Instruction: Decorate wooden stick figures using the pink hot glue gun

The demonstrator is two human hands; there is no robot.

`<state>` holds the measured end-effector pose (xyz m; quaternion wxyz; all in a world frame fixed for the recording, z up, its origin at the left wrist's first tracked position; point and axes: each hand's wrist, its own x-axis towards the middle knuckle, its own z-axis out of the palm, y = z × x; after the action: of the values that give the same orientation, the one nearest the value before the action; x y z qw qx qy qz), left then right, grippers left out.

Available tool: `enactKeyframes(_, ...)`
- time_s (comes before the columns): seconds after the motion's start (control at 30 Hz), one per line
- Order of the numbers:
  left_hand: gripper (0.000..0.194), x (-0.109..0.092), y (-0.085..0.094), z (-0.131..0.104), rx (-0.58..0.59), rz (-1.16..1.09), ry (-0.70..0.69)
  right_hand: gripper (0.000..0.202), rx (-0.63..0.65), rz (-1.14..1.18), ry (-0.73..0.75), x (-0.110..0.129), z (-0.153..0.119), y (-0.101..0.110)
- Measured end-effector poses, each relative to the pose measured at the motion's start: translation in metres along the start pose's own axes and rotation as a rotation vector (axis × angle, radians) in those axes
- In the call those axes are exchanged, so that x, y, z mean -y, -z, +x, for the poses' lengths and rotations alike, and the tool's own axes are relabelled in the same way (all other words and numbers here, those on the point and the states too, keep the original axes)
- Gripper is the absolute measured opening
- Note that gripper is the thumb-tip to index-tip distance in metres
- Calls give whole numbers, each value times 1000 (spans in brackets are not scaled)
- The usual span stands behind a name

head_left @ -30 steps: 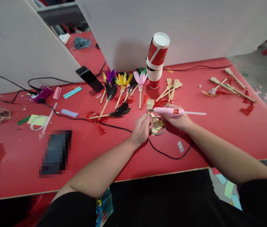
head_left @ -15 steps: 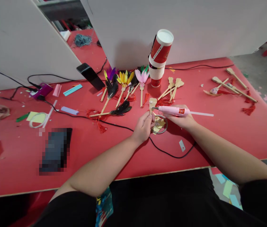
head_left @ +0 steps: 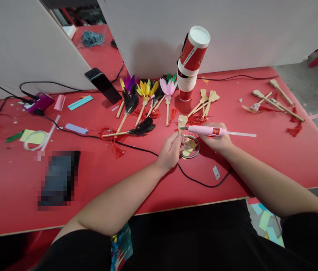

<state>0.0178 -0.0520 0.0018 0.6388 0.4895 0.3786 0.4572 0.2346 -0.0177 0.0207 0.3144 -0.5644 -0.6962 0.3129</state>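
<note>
My left hand is closed round the handle of a small pale wooden paddle, its wide end up. My right hand grips a pink glue gun, with a clear glue stick poking out of its back. The gun's metal nozzle is at the paddle's neck; whether it touches I cannot tell. Below the hands sits a round metal ring with yellow paper scraps inside. Behind them lie several bare wooden paddles with red tassels, and feathered ones, such as a pink-feathered paddle.
A tilted stack of paper cups stands by the wall. A black cable runs from the purple power strip across the red table. A phone leans behind, a blurred dark object lies left, and more paddles lie right.
The view has shifted slightly, so the items at left appear further left. Both hands keep their hold, and the glue gun's nozzle stays at the paddle's neck.
</note>
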Motion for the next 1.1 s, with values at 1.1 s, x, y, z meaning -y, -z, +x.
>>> enactKeyframes(1.1, 48, 7, -1, 0, -2, 5, 17, 34, -31, 76, 8, -5, 0, -5)
